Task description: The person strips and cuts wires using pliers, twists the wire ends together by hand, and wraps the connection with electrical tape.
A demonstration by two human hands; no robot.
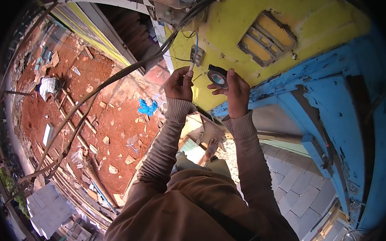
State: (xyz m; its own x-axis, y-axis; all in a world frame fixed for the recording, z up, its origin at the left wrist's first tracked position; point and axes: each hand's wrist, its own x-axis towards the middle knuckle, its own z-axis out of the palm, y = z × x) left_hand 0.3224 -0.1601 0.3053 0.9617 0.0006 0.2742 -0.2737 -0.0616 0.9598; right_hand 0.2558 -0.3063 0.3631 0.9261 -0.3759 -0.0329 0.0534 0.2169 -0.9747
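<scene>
Pinching a slim, pale, stick-like piece point(192, 66) between thumb and fingers, the left hand point(180, 85) holds it just below a small grey fitting point(197, 55) on the yellow-painted wall point(223, 34), its long axis pointing up towards that fitting. The right hand point(236, 91) grips a round roll of black tape point(217, 77) just to the right, near the pale piece but apart from it; the left hand is nearer the fitting.

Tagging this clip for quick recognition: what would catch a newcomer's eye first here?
Probably the bright yellow wall at the upper right, with peeling blue woodwork below it. Against the wall, the right hand holds a roll of black tape, near the picture's centre. At left, a thick dark cable crosses over rubble-strewn red earth.
</scene>
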